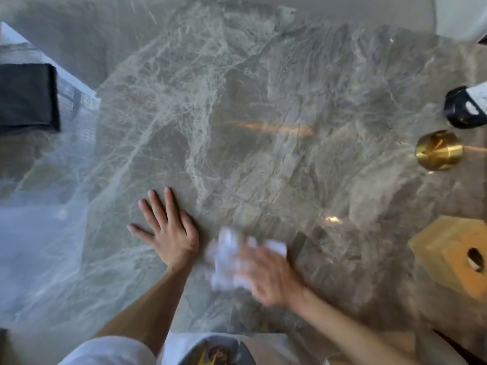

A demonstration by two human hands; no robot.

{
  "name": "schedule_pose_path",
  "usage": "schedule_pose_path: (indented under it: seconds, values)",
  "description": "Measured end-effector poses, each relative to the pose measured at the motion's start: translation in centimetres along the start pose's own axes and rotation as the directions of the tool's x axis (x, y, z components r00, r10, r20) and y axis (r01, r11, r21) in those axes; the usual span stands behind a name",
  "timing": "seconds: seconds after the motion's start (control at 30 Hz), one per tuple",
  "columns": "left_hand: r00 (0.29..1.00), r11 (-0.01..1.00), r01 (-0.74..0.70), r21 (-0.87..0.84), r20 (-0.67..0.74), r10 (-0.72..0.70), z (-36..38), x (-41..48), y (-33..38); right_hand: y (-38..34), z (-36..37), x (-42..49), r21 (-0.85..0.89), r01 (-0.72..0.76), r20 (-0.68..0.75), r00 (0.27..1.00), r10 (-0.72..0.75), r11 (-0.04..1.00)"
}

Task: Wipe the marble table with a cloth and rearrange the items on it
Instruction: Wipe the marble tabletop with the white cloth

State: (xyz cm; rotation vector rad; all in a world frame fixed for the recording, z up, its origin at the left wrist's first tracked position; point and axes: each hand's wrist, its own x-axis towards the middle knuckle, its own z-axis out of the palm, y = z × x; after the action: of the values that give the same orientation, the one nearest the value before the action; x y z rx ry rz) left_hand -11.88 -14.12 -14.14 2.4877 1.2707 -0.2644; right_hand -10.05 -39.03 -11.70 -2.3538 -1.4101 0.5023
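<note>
The grey veined marble table (250, 114) fills most of the view. My left hand (168, 230) lies flat on it near the front edge, fingers straight and spread. Just to its right, my right hand (268, 275) is blurred with motion and presses a crumpled white cloth (226, 259) onto the marble, fingers curled over it. At the right edge stand a round brass object (438, 150), a black object with a white label (465, 106) and a wooden tissue box (453, 254).
A dark folded cloth (26, 96) lies at the far left, beyond the table edge. A white rounded object (461, 14) sits at the top right corner. The left part of the marble reflects bright window light.
</note>
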Motion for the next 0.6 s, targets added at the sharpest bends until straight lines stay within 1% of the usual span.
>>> schedule_pose_path:
  seconds: [0.03, 0.07, 0.1, 0.13, 0.17, 0.2, 0.23, 0.27, 0.3, 0.33, 0.37, 0.4, 0.43, 0.47, 0.5, 0.53, 0.57, 0.6]
  values:
    - [1.000, 1.000, -0.004, -0.006, 0.005, 0.004, 0.0, -0.1, -0.1, -0.5, -0.1, -4.1, 0.004, 0.117, 0.129, 0.985, -0.117, 0.993]
    - [1.000, 1.000, -0.003, -0.010, 0.002, 0.003, 0.0, -0.3, -0.1, 0.9, -1.0, -6.7, 0.013, 0.193, 0.184, 0.964, -0.193, 0.981]
    - [1.000, 1.000, 0.000, -0.017, -0.003, 0.000, -0.1, -0.3, 0.0, 3.5, -2.2, -7.7, 0.015, 0.213, 0.149, 0.966, -0.213, 0.977]
    - [1.000, 1.000, 0.000, -0.023, -0.004, 0.000, -0.1, -0.2, 0.0, 6.7, -3.5, -7.5, -0.013, 0.181, 0.032, 0.983, -0.180, 0.983]
    - [1.000, 1.000, -0.002, -0.025, -0.006, 0.002, -0.1, -0.2, 0.0, 9.9, -5.0, -6.3, -0.052, 0.083, -0.100, 0.991, -0.088, 0.995]
    - [1.000, 1.000, -0.006, -0.026, -0.013, 0.006, -0.1, -0.1, -0.1, 13.1, -6.8, -4.0, -0.088, -0.078, -0.211, 0.976, 0.058, 0.993]
    - [1.000, 1.000, -0.010, -0.026, -0.023, 0.009, 0.0, -0.1, -0.1, 16.1, -8.4, -1.0, -0.088, -0.261, -0.312, 0.924, 0.222, 0.961]
    - [0.999, 0.999, -0.013, -0.030, -0.035, 0.012, 0.1, -0.1, -0.1, 18.7, -9.5, 2.4, -0.030, -0.421, -0.409, 0.833, 0.373, 0.907]
    - [0.999, 0.999, -0.018, -0.037, -0.050, 0.016, 0.3, -0.1, -0.1, 20.3, -10.4, 6.2, 0.075, -0.561, -0.486, 0.702, 0.521, 0.824]
    - [0.998, 0.999, -0.025, -0.043, -0.065, 0.023, 0.4, 0.0, -0.2, 21.2, -10.9, 9.6, 0.174, -0.680, -0.511, 0.556, 0.656, 0.712]
    - [0.997, 0.998, -0.032, -0.052, -0.077, 0.028, 0.5, 0.1, -0.3, 21.1, -11.0, 12.6, 0.227, -0.759, -0.500, 0.446, 0.742, 0.610]
    - [0.996, 0.997, -0.035, -0.065, -0.085, 0.029, 0.6, 0.0, -0.4, 20.4, -10.6, 14.7, 0.231, -0.794, -0.483, 0.408, 0.775, 0.562]
    - [0.995, 0.996, -0.041, -0.079, -0.093, 0.033, 0.7, 0.0, -0.5, 19.1, -9.7, 16.1, 0.204, -0.782, -0.476, 0.446, 0.758, 0.589]
    - [0.994, 0.994, -0.056, -0.097, -0.100, 0.046, 0.6, 0.0, -0.5, 17.3, -8.5, 16.5, 0.148, -0.726, -0.472, 0.545, 0.693, 0.672]
    - [0.993, 0.989, -0.074, -0.130, -0.105, 0.060, 0.4, 0.0, -0.5, 14.9, -7.1, 16.2, 0.084, -0.630, -0.463, 0.662, 0.590, 0.772]
    - [0.991, 0.978, -0.095, -0.186, -0.109, 0.076, 0.1, -0.1, -0.8, 12.1, -5.5, 15.3, 0.040, -0.504, -0.442, 0.766, 0.468, 0.863]
    - [0.987, 0.957, -0.133, -0.259, -0.121, 0.104, -0.2, -0.5, -1.3, 9.0, -3.8, 14.0, 0.030, -0.371, -0.419, 0.838, 0.349, 0.928]
    - [0.977, 0.920, -0.200, -0.337, -0.140, 0.161, -0.5, -1.1, -2.1, 5.9, -2.2, 12.5, 0.043, -0.269, -0.398, 0.879, 0.263, 0.962]
